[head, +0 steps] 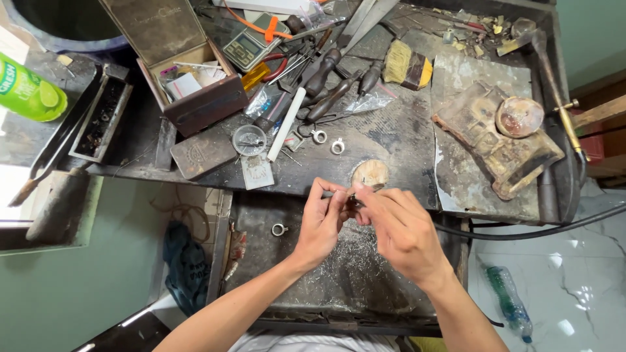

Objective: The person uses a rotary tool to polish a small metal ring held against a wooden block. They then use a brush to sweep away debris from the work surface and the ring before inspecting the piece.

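My left hand (323, 221) and my right hand (401, 228) meet over the pull-out tray (261, 261) below the workbench. Their fingertips pinch a small metal piece (352, 199) together with a thin tool; what each hand holds exactly is too small to tell. A wooden bench peg (370, 173) sticks out just above the fingers. One silver ring (279, 229) lies in the tray left of my left hand. Two more silver rings (328, 141) rest on the bench top above.
The dark workbench (391, 130) carries several files and pliers (326, 78), a brush (407, 65), a small scale (244, 47), an open box (195, 85), a charred block (499, 140) and a torch (554, 78). Metal filings (352, 261) cover the tray. A plastic bottle (510, 303) lies on the floor.
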